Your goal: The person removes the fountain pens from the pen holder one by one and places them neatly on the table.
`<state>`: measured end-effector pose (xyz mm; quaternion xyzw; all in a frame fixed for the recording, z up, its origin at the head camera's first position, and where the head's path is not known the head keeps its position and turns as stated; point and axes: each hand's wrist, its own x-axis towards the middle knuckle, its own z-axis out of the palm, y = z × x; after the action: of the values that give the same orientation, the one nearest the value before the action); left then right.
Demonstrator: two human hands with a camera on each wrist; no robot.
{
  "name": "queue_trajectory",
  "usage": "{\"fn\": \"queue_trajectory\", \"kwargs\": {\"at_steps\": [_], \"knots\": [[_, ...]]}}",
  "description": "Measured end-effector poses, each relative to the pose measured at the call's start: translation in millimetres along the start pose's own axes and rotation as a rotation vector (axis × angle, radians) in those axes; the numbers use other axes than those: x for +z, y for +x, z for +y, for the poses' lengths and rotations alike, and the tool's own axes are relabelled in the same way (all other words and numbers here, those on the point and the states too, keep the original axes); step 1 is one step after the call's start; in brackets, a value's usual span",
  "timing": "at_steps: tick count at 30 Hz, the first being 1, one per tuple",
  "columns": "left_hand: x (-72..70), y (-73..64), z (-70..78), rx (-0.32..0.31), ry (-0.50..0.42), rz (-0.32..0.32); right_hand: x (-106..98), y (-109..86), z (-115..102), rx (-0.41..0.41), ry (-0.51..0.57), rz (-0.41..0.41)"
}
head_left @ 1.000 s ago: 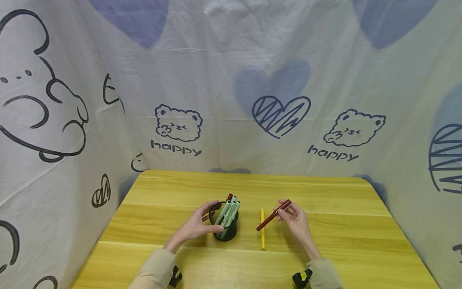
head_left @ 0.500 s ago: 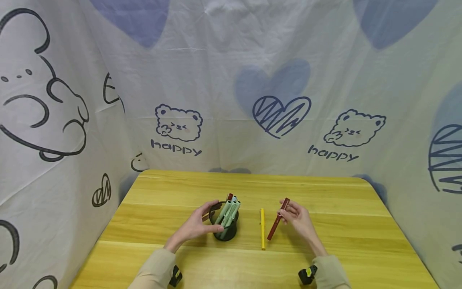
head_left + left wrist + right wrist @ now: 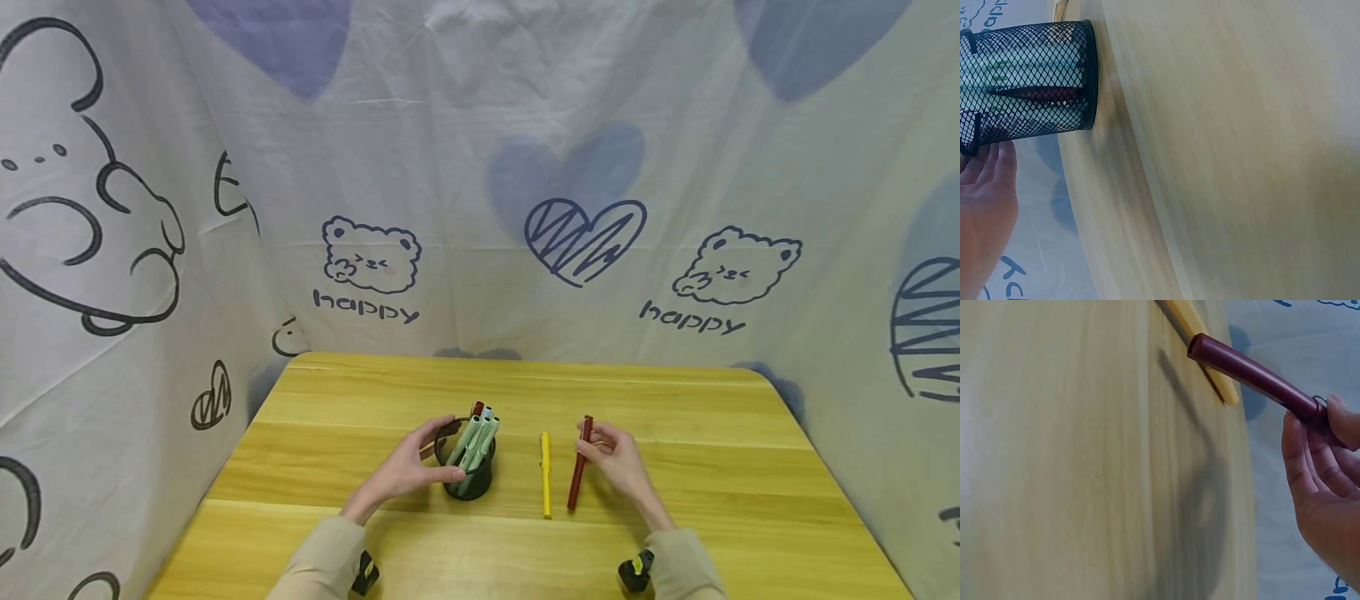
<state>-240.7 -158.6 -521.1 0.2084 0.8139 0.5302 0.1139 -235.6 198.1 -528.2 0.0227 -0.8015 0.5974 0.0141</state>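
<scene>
My left hand (image 3: 408, 461) holds a black mesh pen holder (image 3: 480, 487), thumb at the front of the rim and fingers behind. Several light green pens (image 3: 480, 442) and a dark red one (image 3: 477, 408) stand tilted in it. In the left wrist view, the mesh wall (image 3: 1090, 75) shows the pens inside, with the fingers (image 3: 1000, 165) at its rim. My right hand (image 3: 618, 458) pinches a dark red pen (image 3: 577, 479) by its clip end; the right wrist view shows this pen (image 3: 1254, 375) raised above the table. A yellow pen (image 3: 546, 487) lies between the hands.
The wood-grain table (image 3: 675, 400) has rounded far corners. A white printed cloth (image 3: 465, 250) hangs behind it and at both sides. In the right wrist view, the shadow of the hand and pen falls on the table.
My right hand has turned the red pen from a slant across the yellow pen to nearly parallel with it, its lower end swinging right and nearer. The left hand and pen holder have stayed still.
</scene>
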Motion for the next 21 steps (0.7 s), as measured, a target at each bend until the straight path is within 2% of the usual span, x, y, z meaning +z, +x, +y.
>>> {"fn": "queue_trajectory", "kwargs": {"at_steps": [9, 15, 21], "knots": [[0.1, 0.4, -1.0, -0.007, -0.001, 0.003, 5, 1.9, 2, 0.047, -0.119, -0.001], [0.2, 0.6, -1.4, -0.010, 0.001, 0.005, 10, 7.7, 9, 0.055, -0.123, -0.015], [0.1, 0.0, 0.2, -0.002, -0.007, 0.001, 17, 11.7, 13, 0.070, -0.174, -0.022]]}}
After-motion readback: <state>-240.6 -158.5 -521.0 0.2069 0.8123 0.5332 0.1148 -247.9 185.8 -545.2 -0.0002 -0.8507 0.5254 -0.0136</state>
